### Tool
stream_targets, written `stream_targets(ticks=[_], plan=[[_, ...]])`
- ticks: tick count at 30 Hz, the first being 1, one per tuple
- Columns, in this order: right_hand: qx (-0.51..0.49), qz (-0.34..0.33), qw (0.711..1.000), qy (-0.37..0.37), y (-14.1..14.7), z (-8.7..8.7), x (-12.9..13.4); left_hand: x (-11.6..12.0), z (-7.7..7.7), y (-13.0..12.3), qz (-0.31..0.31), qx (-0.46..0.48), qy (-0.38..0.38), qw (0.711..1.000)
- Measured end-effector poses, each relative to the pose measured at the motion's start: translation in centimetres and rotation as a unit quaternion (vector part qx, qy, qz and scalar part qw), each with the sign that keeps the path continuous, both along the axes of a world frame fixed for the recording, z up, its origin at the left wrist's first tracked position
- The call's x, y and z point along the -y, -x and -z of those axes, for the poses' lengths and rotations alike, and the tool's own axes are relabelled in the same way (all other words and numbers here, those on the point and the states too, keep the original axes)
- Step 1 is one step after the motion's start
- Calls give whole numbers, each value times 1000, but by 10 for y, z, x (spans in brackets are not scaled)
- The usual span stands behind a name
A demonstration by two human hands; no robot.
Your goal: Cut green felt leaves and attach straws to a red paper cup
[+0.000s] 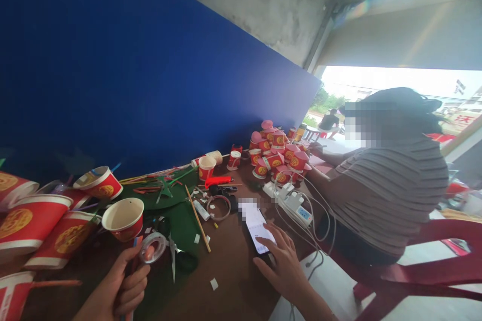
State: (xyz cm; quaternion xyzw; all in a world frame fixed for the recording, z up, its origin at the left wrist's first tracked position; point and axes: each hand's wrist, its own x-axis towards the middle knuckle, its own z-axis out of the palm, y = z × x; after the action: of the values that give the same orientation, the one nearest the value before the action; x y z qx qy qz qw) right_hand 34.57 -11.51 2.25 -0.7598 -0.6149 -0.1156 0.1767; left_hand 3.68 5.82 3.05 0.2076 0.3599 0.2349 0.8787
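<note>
My left hand (pixel 126 281) is closed around a roll of clear tape (pixel 161 244), with a fingertip showing in its hole. A thin orange and blue piece (pixel 137 243) also sticks up from that fist; its kind is unclear. My right hand (pixel 282 263) has its fingers spread over a smartphone (pixel 259 230) lying lit on the brown table, and a fingertip is at the lower screen. Scissors (pixel 172 257) with black handles lie beside the tape roll. Close to my left hand stands a red paper cup (pixel 124 218) with a white inside.
More red cups (pixel 33 215) lie at the left. Pink-topped cups (pixel 278 155) are heaped at the back. A power strip (pixel 297 210) with tangled cables is right of the phone. A wooden stick (pixel 198 218) and a red-orange tool (pixel 219 181) lie mid-table. Another person (pixel 391 185) sits at right.
</note>
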Motion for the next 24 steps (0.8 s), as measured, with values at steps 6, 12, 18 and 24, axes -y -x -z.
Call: stream_targets(ticks=[6,12,18,24], plan=[[-1,-10,1000,-9,-1,1,2,0,0,1,4,-6,1,1000],[12,-5,1000,-24,-2,3,4,1,-6,0,-7,-22,-1,1000],[5,21,999,-49,-4,3,6,-3,3,0,-15,-45,-5,999],[-22,19,999,-41,-1,4,4,-4,7,0,5,9,9,1000]])
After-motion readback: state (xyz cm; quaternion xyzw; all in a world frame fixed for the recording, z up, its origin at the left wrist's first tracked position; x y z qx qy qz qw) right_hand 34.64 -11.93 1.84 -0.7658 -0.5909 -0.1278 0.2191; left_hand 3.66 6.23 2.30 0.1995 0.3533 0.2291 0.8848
